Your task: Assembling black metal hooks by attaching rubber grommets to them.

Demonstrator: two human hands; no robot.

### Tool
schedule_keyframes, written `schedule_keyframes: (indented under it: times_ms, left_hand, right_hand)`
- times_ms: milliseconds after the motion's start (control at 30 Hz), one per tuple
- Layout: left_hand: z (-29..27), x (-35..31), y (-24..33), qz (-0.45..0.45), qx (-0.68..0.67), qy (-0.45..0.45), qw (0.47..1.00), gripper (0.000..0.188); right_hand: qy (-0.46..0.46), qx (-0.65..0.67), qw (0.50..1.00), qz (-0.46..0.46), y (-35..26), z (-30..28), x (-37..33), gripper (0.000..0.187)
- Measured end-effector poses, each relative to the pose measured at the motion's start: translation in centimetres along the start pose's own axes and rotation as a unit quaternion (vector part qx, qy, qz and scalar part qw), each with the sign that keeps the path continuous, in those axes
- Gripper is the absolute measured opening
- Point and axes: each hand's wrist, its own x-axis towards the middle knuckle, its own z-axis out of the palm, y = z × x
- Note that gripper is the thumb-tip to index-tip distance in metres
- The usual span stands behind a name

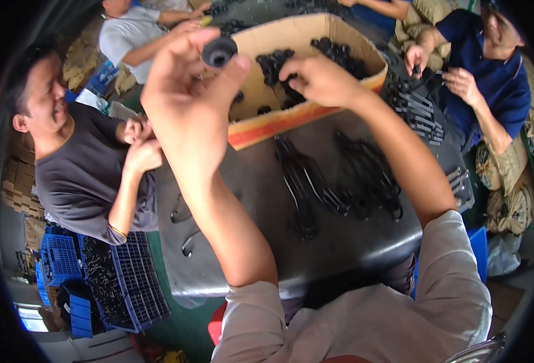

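Note:
Raised above the table, my left hand [188, 91] pinches a round black bushing [220, 51], which looks like rubber and has a hole in its middle. My right hand [324, 78] is inside an open cardboard box [297, 124], its fingers curled down at a pile of similar black bushings [273, 64]. What those fingertips grip is hidden by the hand and the dark pieces. On the dark table [243, 187] below the box lie bent black metal rods [306, 184], with another bunch of black parts [367, 169] beside them to the right.
Co-workers stand at the left [91, 163], the right [485, 78] and the far side. Loose black hooks [188, 245] lie at the table's left. Blue crates [137, 278] stand on the floor at left. Metal parts [421, 115] lie at right, near sacks [509, 172].

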Motion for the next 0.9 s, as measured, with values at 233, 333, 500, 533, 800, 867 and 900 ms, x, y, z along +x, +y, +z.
schedule_keyframes:
  times_ms: [233, 333, 500, 533, 800, 867, 900]
  left_hand:
    - [1.1, -0.5, -0.4, -0.011, 0.027, -0.043, 0.999, 0.034]
    - [1.2, -0.8, -0.4, 0.011, 0.026, -0.047, 0.998, 0.034]
    - [0.8, -1.1, 0.2, -0.008, 0.024, -0.051, 0.998, 0.036]
    - [0.6, -1.1, 0.3, -0.003, 0.029, -0.052, 0.998, 0.036]
    - [0.0, -0.7, 0.4, 0.010, 0.031, -0.029, 0.999, 0.034]
    - [0.4, -0.8, 1.1, 0.014, 0.028, -0.022, 0.999, 0.033]
    - [0.9, -0.7, 2.4, -0.033, -0.007, 0.000, 0.999, 0.026]
  right_hand:
    - [-0.218, 0.031, 0.966, 0.134, -7.7, -1.5, -9.7, 0.020]
    - [-0.203, 0.121, 0.953, 0.191, -5.7, 1.2, -11.9, 0.024]
    - [-0.271, 0.194, 0.902, 0.274, -6.1, 1.5, -11.2, 0.026]
    - [-0.266, 0.147, 0.918, 0.256, -6.4, 1.4, -11.0, 0.026]
    - [-0.195, 0.113, 0.947, 0.229, -5.3, 4.6, -6.9, 0.025]
    - [-0.228, 0.022, 0.943, 0.240, -6.6, 4.6, -6.4, 0.026]
    - [-0.231, 0.023, 0.942, 0.241, -7.0, 4.1, -6.0, 0.026]
